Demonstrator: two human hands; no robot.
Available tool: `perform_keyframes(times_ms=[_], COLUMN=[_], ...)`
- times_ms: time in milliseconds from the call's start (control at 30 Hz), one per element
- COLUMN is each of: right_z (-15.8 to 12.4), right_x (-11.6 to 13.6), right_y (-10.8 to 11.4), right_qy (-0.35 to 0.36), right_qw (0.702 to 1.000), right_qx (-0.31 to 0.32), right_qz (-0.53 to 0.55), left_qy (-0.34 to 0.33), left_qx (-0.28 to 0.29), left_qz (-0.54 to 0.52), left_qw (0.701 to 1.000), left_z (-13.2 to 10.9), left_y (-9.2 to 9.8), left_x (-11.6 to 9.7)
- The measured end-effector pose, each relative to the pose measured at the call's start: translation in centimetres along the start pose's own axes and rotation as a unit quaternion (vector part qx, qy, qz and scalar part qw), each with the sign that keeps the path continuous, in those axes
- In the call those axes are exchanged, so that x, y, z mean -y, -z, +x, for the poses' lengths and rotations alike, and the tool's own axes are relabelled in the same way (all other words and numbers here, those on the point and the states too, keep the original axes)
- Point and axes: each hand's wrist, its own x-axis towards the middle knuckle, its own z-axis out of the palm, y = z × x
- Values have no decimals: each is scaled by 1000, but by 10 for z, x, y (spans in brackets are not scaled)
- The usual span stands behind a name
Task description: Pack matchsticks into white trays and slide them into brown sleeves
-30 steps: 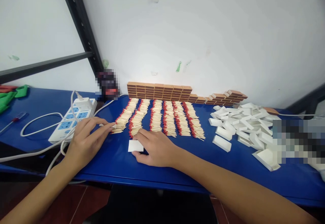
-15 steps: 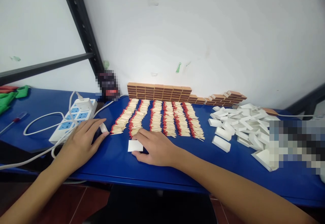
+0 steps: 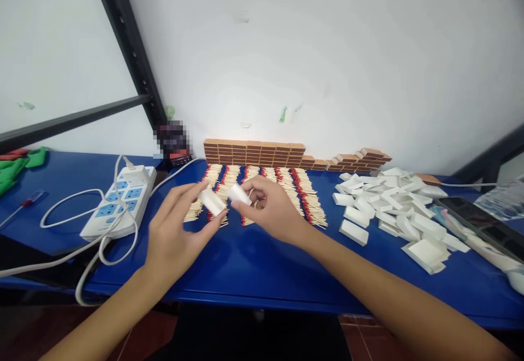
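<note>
My left hand [image 3: 174, 230] pinches a small white matchbox piece [image 3: 212, 202] between thumb and fingers, raised above the blue table [image 3: 254, 263]. My right hand [image 3: 272, 208] holds a second white matchbox piece [image 3: 238, 193] right next to it; the two pieces nearly meet end to end. Behind both hands lie several rows of red-tipped matches [image 3: 303, 194], partly hidden by my fingers.
A pile of white matchbox trays [image 3: 388, 208] covers the right of the table. Brown matchbox sleeves [image 3: 257, 152] are stacked along the white wall. A white and blue power strip [image 3: 120, 200] with cables lies at the left. A dark phone [image 3: 478, 222] sits far right.
Both hands rose off the table and came together in the middle. The white piece that lay under my right hand and the one by my left fingers are now lifted and held.
</note>
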Motion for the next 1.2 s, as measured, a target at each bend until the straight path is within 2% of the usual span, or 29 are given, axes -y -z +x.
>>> perform_keyframes(times_ms=[100,233,300,400,500,700,900,1200], right_z=[11,11,7,0,-8,-18,-21,-21], right_x=[0,2,2,-3,-11,-18,-17,-21], right_y=[28,57,65,67,62,55,53,55], right_qy=[-7,21,43,63,63,4,39,25], right_qw=[998,991,986,982,986,993,980,985], right_qx=[-47,-92,-102,-122,-127,-118,-177,-145], right_qz=[-28,-99,-125,-131,-86,29,-77,-86], left_qy=[-55,-143,-174,-187,-193,-184,-168,-174], left_qx=[3,-9,-27,-32,-16,-11,-13,-16], left_qz=[-38,-45,-34,-33,-48,-74,-75,-79], left_qw=[998,989,984,981,980,980,983,981], left_z=[25,49,55,58,55,48,42,40], left_y=[-34,-77,-92,-106,-111,-111,-109,-110], left_x=[-11,-20,-23,-24,-22,-21,-19,-15])
